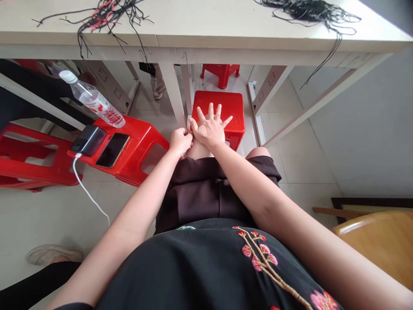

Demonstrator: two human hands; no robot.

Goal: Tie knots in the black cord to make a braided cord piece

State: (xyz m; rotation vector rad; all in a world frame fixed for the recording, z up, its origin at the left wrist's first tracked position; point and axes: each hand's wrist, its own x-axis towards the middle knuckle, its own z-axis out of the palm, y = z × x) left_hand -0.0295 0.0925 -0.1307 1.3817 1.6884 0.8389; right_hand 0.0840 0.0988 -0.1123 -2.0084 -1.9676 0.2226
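My right hand [210, 129] lies flat with its fingers spread, palm down over my raised left knee [198, 150]. Close against its thumb side, my left hand [181, 140] is closed in a pinch beside the knee. Whatever those pinched fingers hold, if anything, is too small or hidden to make out. Beyond both hands stands a red plastic stool [219, 101], partly covered by my right hand's fingers.
Black and red cords [106, 15] and a bundle of black cords [306, 13] lie on the white table [200, 38]. On a red stool [137, 133] at left are a water bottle [97, 103], phone [112, 150] and black box [88, 140] with a white cable.
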